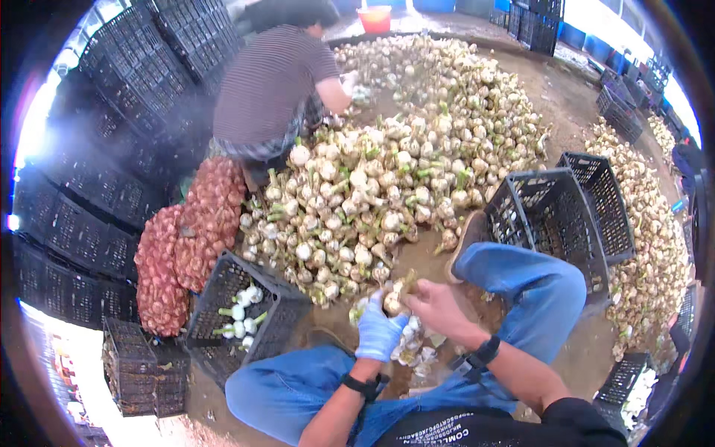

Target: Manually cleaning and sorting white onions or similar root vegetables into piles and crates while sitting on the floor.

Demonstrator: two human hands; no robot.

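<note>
My left hand, in a light blue and white glove, holds a garlic bulb in front of me. My bare right hand has its fingers at the bulb's upper side, by the dry stalk. Loose garlic peelings lie below the two hands, between my legs. Beyond them spreads a large heap of unpeeled garlic bulbs with stalks. To the left, a tilted black plastic crate contains several cleaned white bulbs, some with green stems.
A person in a striped shirt bends over the heap at the upper left. Red mesh sacks of garlic stand left, by stacked black crates. More black crates stand right of my knee, and another garlic heap lies beyond.
</note>
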